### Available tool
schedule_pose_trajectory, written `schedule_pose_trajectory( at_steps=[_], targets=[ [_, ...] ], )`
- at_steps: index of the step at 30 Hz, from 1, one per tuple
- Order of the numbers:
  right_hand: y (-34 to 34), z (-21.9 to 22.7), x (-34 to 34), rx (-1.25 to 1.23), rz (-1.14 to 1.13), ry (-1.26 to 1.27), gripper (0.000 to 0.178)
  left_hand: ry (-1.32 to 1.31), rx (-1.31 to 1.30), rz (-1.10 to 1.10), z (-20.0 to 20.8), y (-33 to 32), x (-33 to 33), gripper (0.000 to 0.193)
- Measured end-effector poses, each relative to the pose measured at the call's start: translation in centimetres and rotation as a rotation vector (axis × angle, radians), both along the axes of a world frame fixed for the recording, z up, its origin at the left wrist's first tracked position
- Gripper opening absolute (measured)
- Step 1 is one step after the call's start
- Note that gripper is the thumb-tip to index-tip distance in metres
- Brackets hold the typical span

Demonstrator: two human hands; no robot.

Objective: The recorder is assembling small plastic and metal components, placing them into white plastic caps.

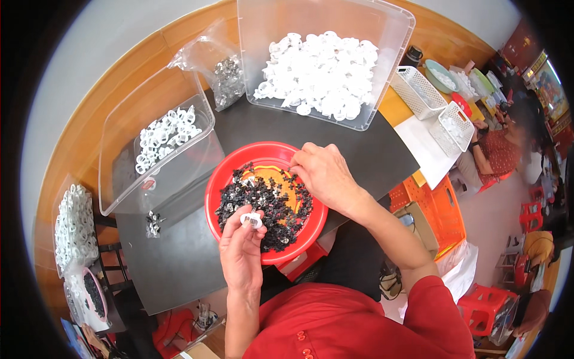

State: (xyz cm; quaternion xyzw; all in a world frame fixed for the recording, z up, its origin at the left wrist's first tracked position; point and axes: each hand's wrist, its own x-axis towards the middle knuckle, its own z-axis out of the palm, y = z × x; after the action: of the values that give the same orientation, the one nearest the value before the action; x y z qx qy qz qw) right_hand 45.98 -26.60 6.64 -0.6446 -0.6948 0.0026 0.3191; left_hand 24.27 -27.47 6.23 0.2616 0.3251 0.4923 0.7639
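A small white round plastic part (255, 219) with a dark middle is pinched in the fingertips of my left hand (241, 254). It is held above the near left portion of a red basin (213, 186). Many tiny black parts (278, 236) lie heaped in the basin, and its yellow-orange bottom shows at the far right. Over the basin's far right rim is my right hand (326, 175). Its fingers are curled and the thumb presses against them; whatever is between the fingertips is too small or hidden to make out.
A clear bin (387, 90) of white parts stands behind the basin. To the left is another clear bin (113, 194) of white rings. Between them leans a plastic bag (227, 87). A small packet (153, 225) lies on the dark table (179, 269). At right, a person (499, 149) sits near white baskets (420, 93).
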Motion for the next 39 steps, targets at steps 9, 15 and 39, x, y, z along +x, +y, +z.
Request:
schedule_pose_trajectory(
  at_steps=[9,15,39],
  targets=[
    [-0.2,0.0,-0.6,-0.142,0.120,-0.083,0.005,-0.015,0.001,-0.015,-0.7,0.4,0.1,0.024],
    [0.1,-0.4,-1.5,-0.060,0.129,-0.272,0.004,0.029,0.036,-0.063,-0.4,0.0,0.5,0.021],
    [-1.4,4.9,-5.2,0.141,0.360,0.198,0.015,0.089,0.119,-0.099,-0.4,0.0,-0.2,0.018]
  ],
)
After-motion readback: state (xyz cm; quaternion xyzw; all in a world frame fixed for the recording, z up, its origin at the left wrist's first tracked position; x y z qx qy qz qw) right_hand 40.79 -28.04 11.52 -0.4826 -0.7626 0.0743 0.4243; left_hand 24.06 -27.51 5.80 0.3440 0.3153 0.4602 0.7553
